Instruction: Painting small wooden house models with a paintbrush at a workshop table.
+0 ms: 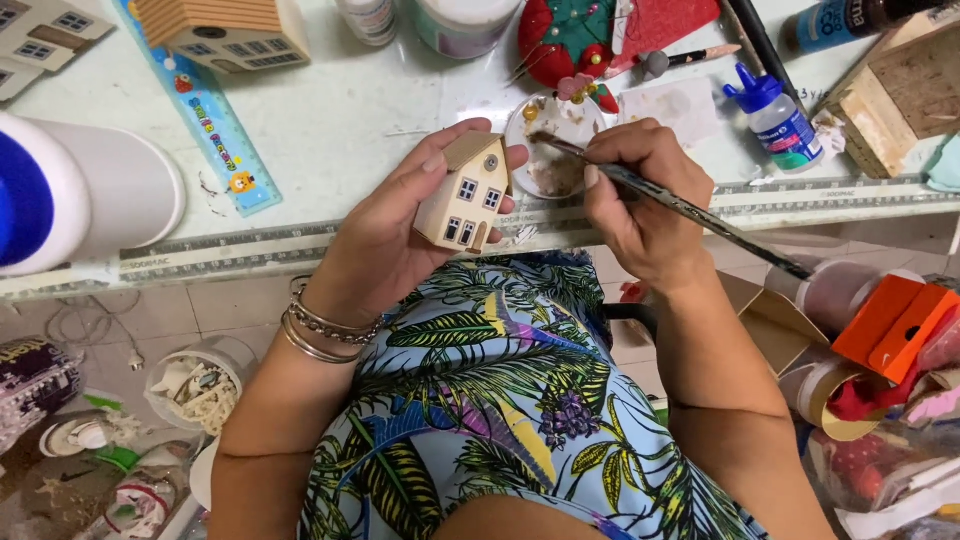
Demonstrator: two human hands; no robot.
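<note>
Over your lap | your left hand [400, 235] fingers wrap the little wooden house [465, 193] | your right hand [640, 205] fingers pinch the paintbrush [690, 210], tip on the paint dish [555, 150]

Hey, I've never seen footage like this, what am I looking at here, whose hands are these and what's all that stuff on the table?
This is one picture from a camera worn on a person's head, looking down at their own bare hands and lap. The left hand holds a small cream wooden house. The right hand holds a paintbrush, its tip over a small round palette on the pale table. Also there: a larger model house, a colourful ruler, a blue-capped glue bottle, a red pincushion and a white tub.
</note>
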